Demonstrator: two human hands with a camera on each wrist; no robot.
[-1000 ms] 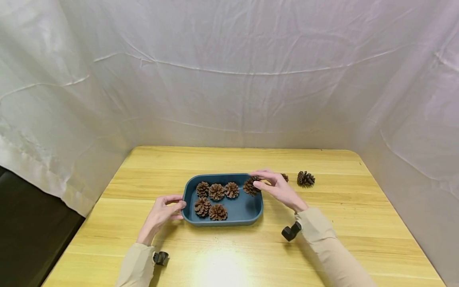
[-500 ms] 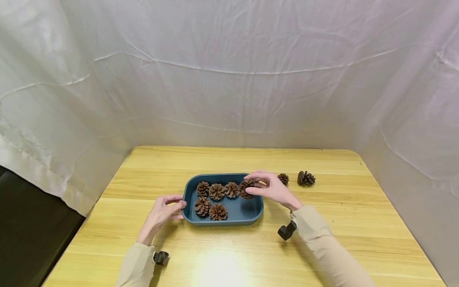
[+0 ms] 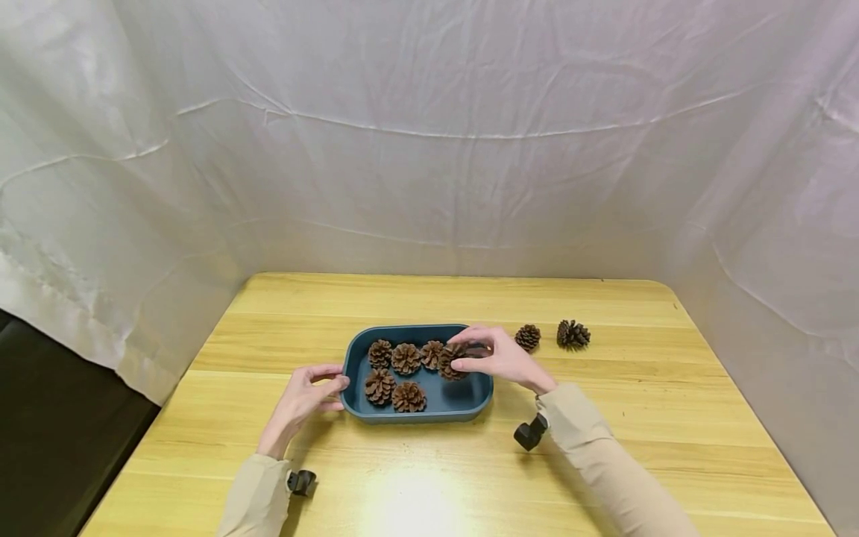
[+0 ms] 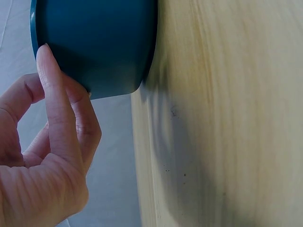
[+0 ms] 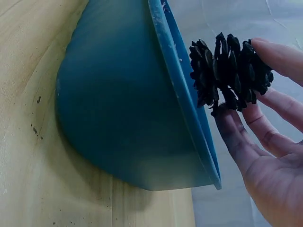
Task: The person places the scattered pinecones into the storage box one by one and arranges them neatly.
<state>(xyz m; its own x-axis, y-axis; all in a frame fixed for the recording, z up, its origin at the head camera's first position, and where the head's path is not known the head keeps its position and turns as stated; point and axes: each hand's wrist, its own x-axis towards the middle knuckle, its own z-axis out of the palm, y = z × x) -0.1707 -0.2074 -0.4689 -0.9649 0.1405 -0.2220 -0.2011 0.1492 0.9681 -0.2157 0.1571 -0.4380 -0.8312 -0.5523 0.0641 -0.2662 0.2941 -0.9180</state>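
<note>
A dark blue tray (image 3: 470, 403) sits mid-table with several brown pine cones inside. My right hand (image 3: 493, 356) pinches another pine cone (image 3: 452, 361) between thumb and fingers, just above the tray's right half. The right wrist view shows that cone (image 5: 230, 71) held over the tray's rim (image 5: 182, 99). My left hand (image 3: 305, 395) rests against the tray's left end, fingers touching its wall (image 4: 94, 47). Two more pine cones (image 3: 528, 337) (image 3: 572, 334) lie on the table right of the tray.
The wooden table (image 3: 429, 477) is backed and flanked by a white cloth (image 3: 429, 149). A dark gap (image 3: 54, 432) lies beyond the table's left edge. Bare wood shows in front of the tray and at the far right.
My right hand has carried the pine cone leftward and lower, from the tray's right rim to over its inside. The left hand has stayed at the tray's left end.
</note>
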